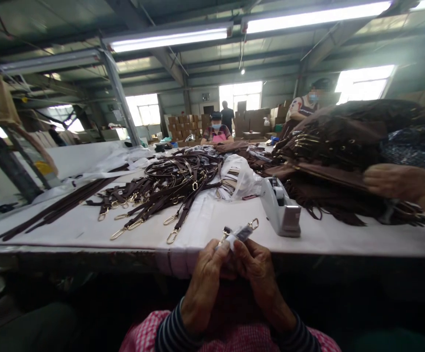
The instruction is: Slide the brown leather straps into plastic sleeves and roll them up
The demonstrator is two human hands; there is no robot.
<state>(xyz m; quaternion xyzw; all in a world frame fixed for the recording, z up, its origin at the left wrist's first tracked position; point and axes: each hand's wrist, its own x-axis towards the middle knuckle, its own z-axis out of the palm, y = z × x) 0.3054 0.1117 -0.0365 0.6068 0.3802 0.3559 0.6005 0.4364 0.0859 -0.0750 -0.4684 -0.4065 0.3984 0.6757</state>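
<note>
Both my hands meet in front of me at the table's near edge. My left hand (205, 274) and my right hand (258, 269) pinch a dark strap (242, 233) from either side. Clear or whitish wrapping covers part of it, and a gold clasp (254, 224) sticks out at its upper right end. More metal shows at its left end, beside my left fingertips. Beyond my hands, to the left, lies a tangled heap of dark brown straps (183, 182) with gold clasps. A grey tape dispenser (281, 208) stands just past my right hand.
A white plastic bag (236, 171) of light strips sits behind the dispenser. Brown bags (329, 146) are piled at right, where another person's hand (395, 182) reaches in. Long straps (69, 200) lie at left on the white table (98, 240). Co-workers and cartons (183, 128) are further back.
</note>
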